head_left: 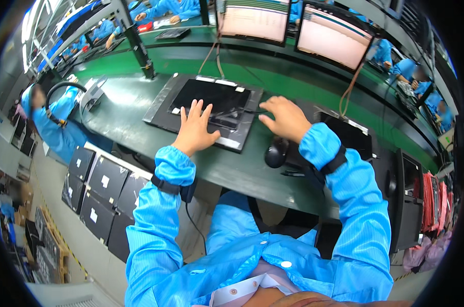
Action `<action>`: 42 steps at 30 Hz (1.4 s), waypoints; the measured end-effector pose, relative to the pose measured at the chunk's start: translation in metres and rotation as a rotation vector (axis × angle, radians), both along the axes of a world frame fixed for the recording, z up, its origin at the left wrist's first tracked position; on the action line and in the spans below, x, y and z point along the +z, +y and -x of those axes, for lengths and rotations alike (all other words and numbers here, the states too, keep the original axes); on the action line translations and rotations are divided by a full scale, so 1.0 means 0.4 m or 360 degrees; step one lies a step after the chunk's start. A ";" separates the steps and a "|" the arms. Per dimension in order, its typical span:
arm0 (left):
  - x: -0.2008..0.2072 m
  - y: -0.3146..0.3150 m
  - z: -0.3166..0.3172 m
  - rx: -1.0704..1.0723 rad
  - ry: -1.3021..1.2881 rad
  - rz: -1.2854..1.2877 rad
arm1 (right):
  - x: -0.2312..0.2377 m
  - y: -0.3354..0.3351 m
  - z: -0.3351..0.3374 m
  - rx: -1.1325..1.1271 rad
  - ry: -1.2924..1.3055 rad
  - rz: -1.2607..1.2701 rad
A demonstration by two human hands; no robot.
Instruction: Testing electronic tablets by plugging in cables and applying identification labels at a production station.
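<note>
L hand is w/ fingers spread apart, over near edge of dark panel. The panel lies just beyond these fingers, on a black board. R hand is at thin cable, right of panel; view is small, so I cannot tell if it grips it. Mouse sits just below R hand.

left hand: palm down, fingers spread forward; right hand: fingers bent, pointing left; left forearm, right forearm: extended
</note>
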State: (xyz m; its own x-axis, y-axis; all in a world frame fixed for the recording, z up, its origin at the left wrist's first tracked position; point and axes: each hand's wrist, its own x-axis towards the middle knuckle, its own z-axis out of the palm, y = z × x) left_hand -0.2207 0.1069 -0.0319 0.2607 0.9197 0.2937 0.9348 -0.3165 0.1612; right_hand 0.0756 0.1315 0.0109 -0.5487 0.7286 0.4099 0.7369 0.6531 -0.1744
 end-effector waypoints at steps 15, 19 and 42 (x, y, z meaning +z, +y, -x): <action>-0.048 0.051 0.056 -0.0065 -0.0255 -0.0472 | 0.033 0.105 0.169 -0.0084 0.0046 0.0391; -0.003 0.057 0.056 -0.0152 -0.0251 -0.0339 | 0.104 0.054 0.206 -0.0067 0.0046 0.0312; -0.119 -0.535 -0.067 0.0243 -0.3455 0.1029 | -0.115 -0.422 -0.252 -0.0373 -0.0233 0.0301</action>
State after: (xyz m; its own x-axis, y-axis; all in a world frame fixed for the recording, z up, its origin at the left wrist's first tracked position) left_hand -0.1937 -0.1073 -0.0795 0.0071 0.9532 -0.3023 -0.7258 0.2129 0.6541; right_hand 0.1763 -0.0373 -0.0353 -0.4004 0.8977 0.1842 0.8894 0.4290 -0.1576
